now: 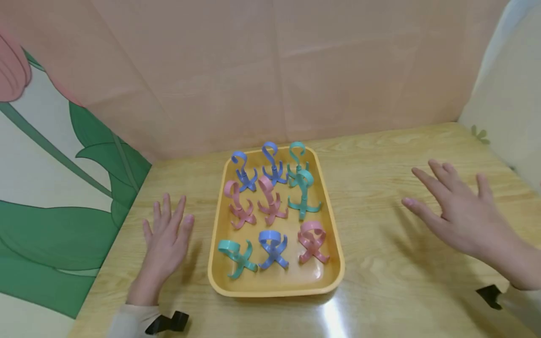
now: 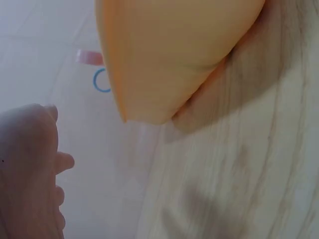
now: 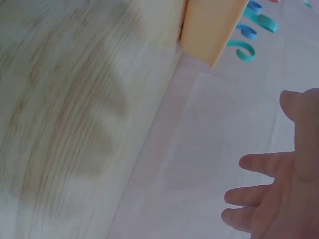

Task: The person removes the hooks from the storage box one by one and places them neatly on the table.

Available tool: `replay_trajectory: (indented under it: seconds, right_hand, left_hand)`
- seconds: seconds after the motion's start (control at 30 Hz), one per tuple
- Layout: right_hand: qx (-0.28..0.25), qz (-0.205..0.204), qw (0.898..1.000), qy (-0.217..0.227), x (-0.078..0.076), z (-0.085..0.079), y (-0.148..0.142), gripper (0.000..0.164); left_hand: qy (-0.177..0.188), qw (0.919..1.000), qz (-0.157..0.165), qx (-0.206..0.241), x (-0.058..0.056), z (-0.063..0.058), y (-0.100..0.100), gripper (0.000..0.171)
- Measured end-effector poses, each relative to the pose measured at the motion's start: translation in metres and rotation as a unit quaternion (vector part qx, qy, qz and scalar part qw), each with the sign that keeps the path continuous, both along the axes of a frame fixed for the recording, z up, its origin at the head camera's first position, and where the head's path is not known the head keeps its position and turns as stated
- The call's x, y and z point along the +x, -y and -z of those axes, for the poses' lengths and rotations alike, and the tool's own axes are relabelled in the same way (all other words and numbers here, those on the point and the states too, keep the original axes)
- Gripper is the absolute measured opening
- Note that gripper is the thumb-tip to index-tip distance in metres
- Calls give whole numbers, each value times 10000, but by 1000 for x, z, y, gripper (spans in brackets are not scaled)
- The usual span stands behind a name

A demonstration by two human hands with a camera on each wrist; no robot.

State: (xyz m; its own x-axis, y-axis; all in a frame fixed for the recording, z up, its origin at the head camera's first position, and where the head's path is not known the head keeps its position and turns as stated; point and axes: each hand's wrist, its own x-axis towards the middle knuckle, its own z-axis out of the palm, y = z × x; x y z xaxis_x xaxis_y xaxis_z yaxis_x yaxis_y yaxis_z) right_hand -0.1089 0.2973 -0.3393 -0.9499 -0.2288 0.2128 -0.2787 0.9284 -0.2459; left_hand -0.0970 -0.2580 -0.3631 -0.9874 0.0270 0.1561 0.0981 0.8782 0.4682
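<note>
A yellow tray (image 1: pixel 274 286) stands on the wooden table, holding several plastic hooks with a curled top and splayed prongs. Blue hooks (image 1: pixel 275 172) and a green hook (image 1: pixel 303 202) are toward its far end. Pink hooks (image 1: pixel 272 206) lie across the middle. The near row has a green hook (image 1: pixel 241 259), a blue hook (image 1: pixel 274 253) and a pink hook (image 1: pixel 313 244). My left hand (image 1: pixel 166 244), fingers straight and spread, is left of the tray and holds nothing. To the right, my right hand (image 1: pixel 462 216) hovers over the table with spread fingers, also holding nothing.
The wooden table (image 1: pixel 372 300) runs back to a pinkish cloth (image 1: pixel 279 84) hanging behind it. A wall panel with painted leaves (image 1: pixel 55 225) borders the left side, and a pale wall (image 1: pixel 511 94) the right. Dark straps (image 1: pixel 169 323) sit at both wrists.
</note>
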Motion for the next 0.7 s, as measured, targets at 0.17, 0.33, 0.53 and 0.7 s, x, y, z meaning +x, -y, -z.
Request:
replay_trajectory:
  seconds: [0.17, 0.33, 0.53, 0.7]
  right_hand:
    - [-487, -203, 9986, -46, 2, -3, 2, 73]
    - [-1116, -268, 9934, 13, 4, -6, 7, 72]
    - [-1732, -25, 9849, -48, 9, -12, 16, 67]
    - [-2238, 59, 9746, -57, 13, -17, 25, 60]
  left_hand:
    - [-13, 9996, 22, 268, -1, 4, -3, 60]
    - [-1, 9978, 22, 667, -1, 6, -4, 60]
    - [120, 9901, 85, 1397, -3, 5, -7, 60]
    - [278, 9724, 123, 2315, -9, 2, -15, 63]
